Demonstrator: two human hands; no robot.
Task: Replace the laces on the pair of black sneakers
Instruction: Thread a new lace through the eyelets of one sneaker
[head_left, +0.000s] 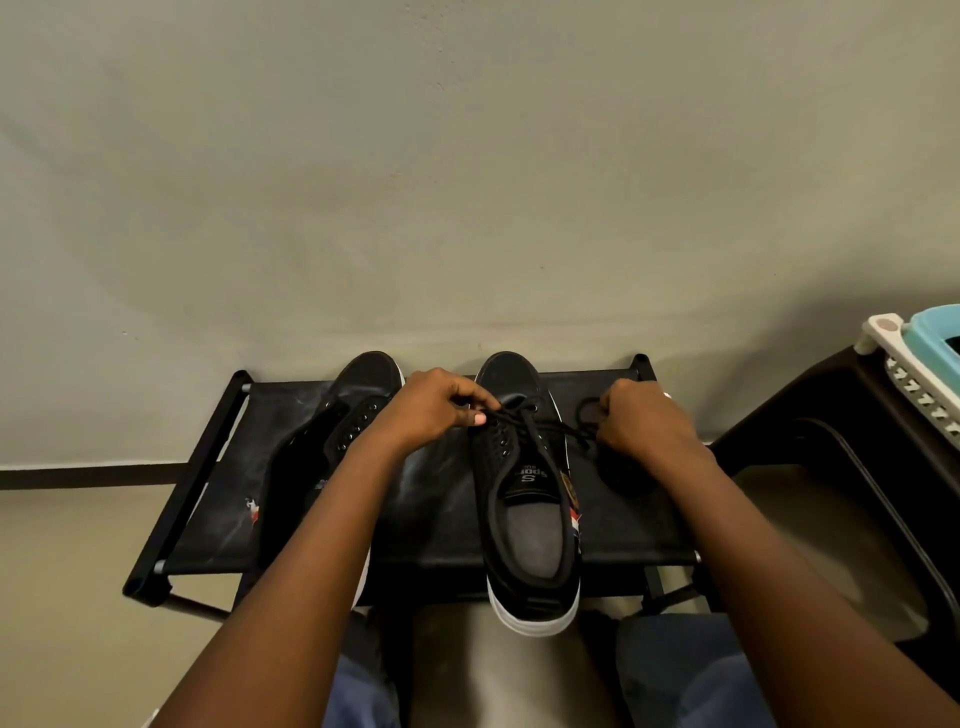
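Note:
Two black sneakers stand side by side on a low black rack (447, 525), toes toward the wall. The right sneaker (530, 519) has a white sole and a black lace (545, 423) threaded through its lower eyelets. My left hand (436, 410) pinches one end of this lace at the shoe's left side. My right hand (641, 421) grips the other end to the right of the shoe, with loose lace looped on the rack beside it. The left sneaker (332, 441) lies partly behind my left forearm; its eyelets show no lace.
A grey wall rises just behind the rack. A dark brown plastic chair (852, 467) stands at the right, with a white and teal basket (919, 358) on it. My knees in blue trousers are below the rack's front edge.

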